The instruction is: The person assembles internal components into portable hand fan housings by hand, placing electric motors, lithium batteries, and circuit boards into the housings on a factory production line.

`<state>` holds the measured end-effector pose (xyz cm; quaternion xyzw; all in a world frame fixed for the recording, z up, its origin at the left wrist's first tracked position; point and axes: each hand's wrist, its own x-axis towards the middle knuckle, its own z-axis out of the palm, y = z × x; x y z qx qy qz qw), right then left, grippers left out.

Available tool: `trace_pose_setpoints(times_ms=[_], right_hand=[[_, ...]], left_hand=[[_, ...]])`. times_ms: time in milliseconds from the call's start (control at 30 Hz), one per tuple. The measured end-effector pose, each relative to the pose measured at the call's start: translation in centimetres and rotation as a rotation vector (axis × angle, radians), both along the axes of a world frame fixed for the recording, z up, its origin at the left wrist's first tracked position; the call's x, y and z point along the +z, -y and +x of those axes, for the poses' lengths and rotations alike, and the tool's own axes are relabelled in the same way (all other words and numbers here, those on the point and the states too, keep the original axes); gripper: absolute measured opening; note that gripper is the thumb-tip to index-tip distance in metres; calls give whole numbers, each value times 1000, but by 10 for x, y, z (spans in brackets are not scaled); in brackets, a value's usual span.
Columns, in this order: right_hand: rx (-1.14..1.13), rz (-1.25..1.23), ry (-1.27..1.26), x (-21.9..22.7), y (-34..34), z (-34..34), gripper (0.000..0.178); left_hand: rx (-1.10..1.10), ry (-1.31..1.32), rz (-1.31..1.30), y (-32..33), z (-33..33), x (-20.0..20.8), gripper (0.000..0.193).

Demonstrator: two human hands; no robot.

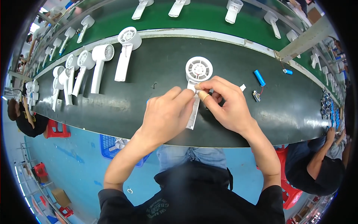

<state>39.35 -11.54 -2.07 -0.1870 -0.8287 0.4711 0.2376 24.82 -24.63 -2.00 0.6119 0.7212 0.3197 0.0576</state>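
A white handheld fan housing (199, 69) lies in front of me, its round grille at the far end and its opened handle (192, 118) pointing toward me. My left hand (167, 114) is closed around the left side of the handle, just below the fan head. From the right, my right hand (228, 106) pinches thumb and forefinger together at the neck of the housing. Tan covers wrap these two fingertips. Whatever lies between them is too small to make out. To the right are a blue cylindrical battery (259, 78) and a small circuit board (256, 96) on a wire.
Several white fan housings (100, 67) stand in a row on the left of the dark table (156, 56). Beyond its pale edge runs a green conveyor belt (205, 16) carrying more housings. Many blue batteries (328, 108) pile at the far right, near another person (320, 164).
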Motion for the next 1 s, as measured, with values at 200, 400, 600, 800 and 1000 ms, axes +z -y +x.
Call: trace_pose_setpoints(times_ms=[200, 400, 600, 800, 1000], right_hand=[[51, 72, -22, -14, 0, -8, 13], [-79, 249, -84, -22, 7, -12, 16], [-128, 345, -217, -34, 9, -20, 14], [-155, 20, -166, -27, 13, -19, 13], [-167, -142, -77, -21, 19, -16, 7]], left_hand=[[0, 71, 41, 2, -9, 4, 6], [-11, 324, -94, -3, -20, 8, 10], [35, 865, -342, -9, -27, 16, 20], [77, 596, 17, 3, -8, 0, 23], [61, 277, 197, 4, -7, -23, 33]])
